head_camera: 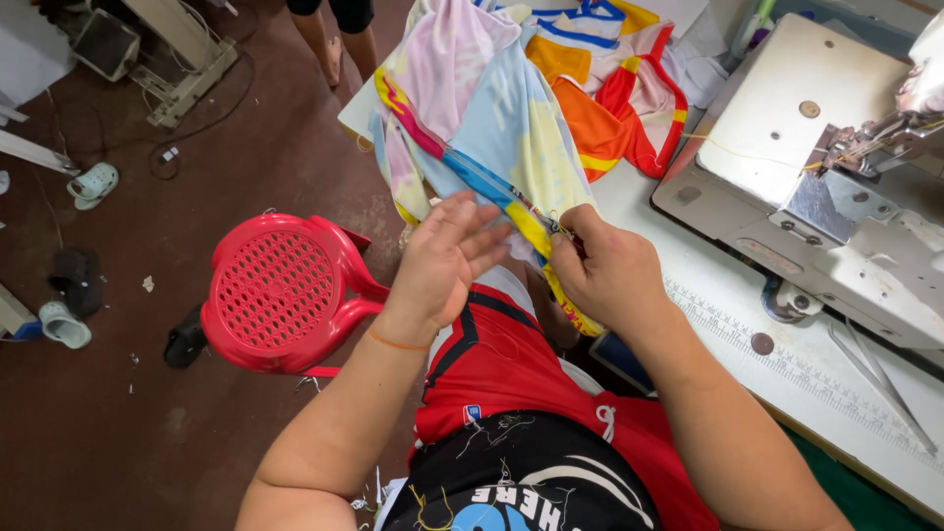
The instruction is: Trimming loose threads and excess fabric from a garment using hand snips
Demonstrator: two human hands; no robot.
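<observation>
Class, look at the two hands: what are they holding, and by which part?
Both hands hold the pastel garment by its striped seam edge: right hand pinches it, left hand lies flat against the fabric.

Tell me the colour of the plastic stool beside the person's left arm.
The stool is red, with a perforated seat; the head view shows it.

Garment (492, 128) hangs off the bench (728, 324) edge, draped down toward the lap. Left hand (442, 261) lies flat against it, right hand (605, 270) just beside, fingers (570, 231) pinching the seam strip. Sewing machine (826, 177) sits on the bench to the right. Stool (280, 295) stands on the floor (147, 423) at left, sandals (84, 187) beyond it, and what may be someone's legs (339, 44) behind.
</observation>
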